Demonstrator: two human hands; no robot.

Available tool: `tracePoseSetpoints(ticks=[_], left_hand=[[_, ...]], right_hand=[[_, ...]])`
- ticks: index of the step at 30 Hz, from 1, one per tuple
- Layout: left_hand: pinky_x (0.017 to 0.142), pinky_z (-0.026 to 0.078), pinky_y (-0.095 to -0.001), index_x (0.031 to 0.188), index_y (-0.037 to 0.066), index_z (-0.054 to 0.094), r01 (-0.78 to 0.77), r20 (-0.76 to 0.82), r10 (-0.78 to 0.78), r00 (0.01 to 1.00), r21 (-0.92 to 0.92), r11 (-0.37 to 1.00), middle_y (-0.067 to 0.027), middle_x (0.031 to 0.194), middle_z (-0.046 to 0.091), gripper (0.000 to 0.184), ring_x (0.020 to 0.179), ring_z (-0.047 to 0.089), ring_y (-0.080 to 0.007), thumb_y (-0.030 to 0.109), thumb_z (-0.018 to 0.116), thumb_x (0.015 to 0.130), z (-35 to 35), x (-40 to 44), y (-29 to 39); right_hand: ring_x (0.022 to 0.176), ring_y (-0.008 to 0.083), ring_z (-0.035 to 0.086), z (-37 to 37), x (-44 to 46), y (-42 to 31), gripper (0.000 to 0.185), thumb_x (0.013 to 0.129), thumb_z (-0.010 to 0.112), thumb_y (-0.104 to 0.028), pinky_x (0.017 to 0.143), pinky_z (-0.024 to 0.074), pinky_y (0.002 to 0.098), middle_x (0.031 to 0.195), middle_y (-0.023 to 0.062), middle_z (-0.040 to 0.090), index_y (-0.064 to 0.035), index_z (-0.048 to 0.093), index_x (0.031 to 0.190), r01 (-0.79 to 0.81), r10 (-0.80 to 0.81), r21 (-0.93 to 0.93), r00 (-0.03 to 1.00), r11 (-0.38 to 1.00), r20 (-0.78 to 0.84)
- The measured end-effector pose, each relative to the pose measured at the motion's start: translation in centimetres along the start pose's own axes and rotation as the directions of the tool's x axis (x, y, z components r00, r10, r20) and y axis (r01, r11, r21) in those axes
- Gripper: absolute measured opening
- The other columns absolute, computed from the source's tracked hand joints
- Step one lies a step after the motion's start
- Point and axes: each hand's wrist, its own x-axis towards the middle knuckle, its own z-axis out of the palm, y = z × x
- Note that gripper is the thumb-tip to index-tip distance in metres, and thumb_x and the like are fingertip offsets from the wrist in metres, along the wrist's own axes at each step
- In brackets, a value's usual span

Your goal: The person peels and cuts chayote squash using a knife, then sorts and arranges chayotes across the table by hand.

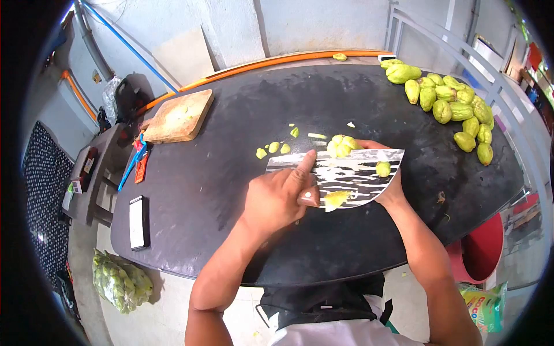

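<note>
Gripping scrap-flecked cleaver point(358, 179) by riveted brown handle point(309, 198) in left hand point(274, 199). Just beyond cleaver: pale-green, lumpy chayote point(343, 145), beside right hand point(395, 187); cannot tell right grip, mostly hidden behind cleaver. Below-right of cleaver: green bag point(483, 308), lettering unclear.

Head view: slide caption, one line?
Over a black table, left hand grips a broad knife; right hand, partly hidden behind it, is at a pale-green chayote.

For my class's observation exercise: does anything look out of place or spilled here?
Yes: chayote pieces lie loose on the black tabletop, odd because a wooden cutting board sits off to the left. One lone chayote also rests by the orange pipe, apart from the pile at right.
</note>
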Motion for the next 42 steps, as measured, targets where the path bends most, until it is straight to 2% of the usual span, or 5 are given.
tracePoseSetpoints(ticks=[12, 15, 18, 22, 42], left_hand=[[0.082, 0.056, -0.0378, 0.128, 0.002, 0.069, 0.606, 0.114, -0.595, 0.796, -0.123, 0.786, -0.0226, 0.091, 0.074, 0.042, 0.086, 0.076, -0.0304, 0.019, 0.074, 0.089, -0.8, 1.2, -2.6], [0.079, 0.054, -0.0336, 0.13, 0.001, 0.068, 0.636, 0.163, -0.615, 0.772, -0.202, 0.745, -0.015, 0.083, 0.069, 0.046, 0.077, 0.069, -0.0205, 0.015, 0.075, 0.087, -2.9, 2.4, -1.1], [0.074, 0.052, -0.0308, 0.139, 0.002, 0.061, 0.505, 0.052, -0.522, 0.851, -0.356, 0.786, -0.0081, 0.078, 0.062, 0.053, 0.074, 0.061, -0.0125, 0.008, 0.074, 0.087, -1.8, 1.4, -2.4], [0.074, 0.052, -0.0295, 0.142, 0.002, 0.057, 0.438, -0.044, -0.524, 0.851, -0.494, 0.751, -0.006, 0.078, 0.061, 0.054, 0.075, 0.06, -0.0098, 0.011, 0.075, 0.092, -1.8, 1.6, -0.9], [0.08, 0.055, -0.0295, 0.142, -0.003, 0.059, 0.332, 0.08, -0.336, 0.938, -0.474, 0.815, -0.0102, 0.084, 0.072, 0.056, 0.081, 0.069, -0.0133, 0.01, 0.077, 0.091, 0.0, 0.1, 1.5]], right_hand=[[0.124, 0.0221, 0.061, -2.0, 3.4, -1.7, 0.091, 0.089, 0.06, -0.072, 0.108, 0.0475, 0.039, 0.139, 0.0163, 0.062, 0.003, 0.057, 0.141, 0.127, -0.03, 0.392, 0.969, 0.911, -0.244], [0.137, 0.0381, 0.055, -4.4, 1.6, -1.5, 0.124, 0.073, 0.035, -0.101, 0.108, 0.0491, 0.0537, 0.146, 0.021, 0.058, -0.0073, 0.046, 0.154, -0.585, 0.218, 0.762, 0.811, 0.278, 0.543], [0.12, 0.0384, 0.066, -2.0, 1.2, -0.2, 0.096, 0.09, 0.049, -0.084, 0.1, 0.0556, 0.0568, 0.134, 0.0179, 0.066, -0.008, 0.051, 0.149, -0.316, 0.235, 0.538, 0.948, 0.781, 0.215], [0.116, 0.0318, 0.069, -1.9, 0.6, -1.5, 0.078, 0.093, 0.057, -0.075, 0.085, 0.061, 0.0593, 0.128, 0.0159, 0.068, -0.0088, 0.061, 0.135, -0.666, 0.4, 0.727, 0.721, 0.171, 0.566], [0.092, 0.0239, 0.073, -1.6, 0.6, -1.0, 0.072, 0.093, 0.054, -0.077, 0.057, 0.0593, 0.0488, 0.115, 0.0062, 0.072, -0.0172, 0.064, 0.132, -0.608, 0.536, 0.723, 0.75, 0.329, 0.387]])
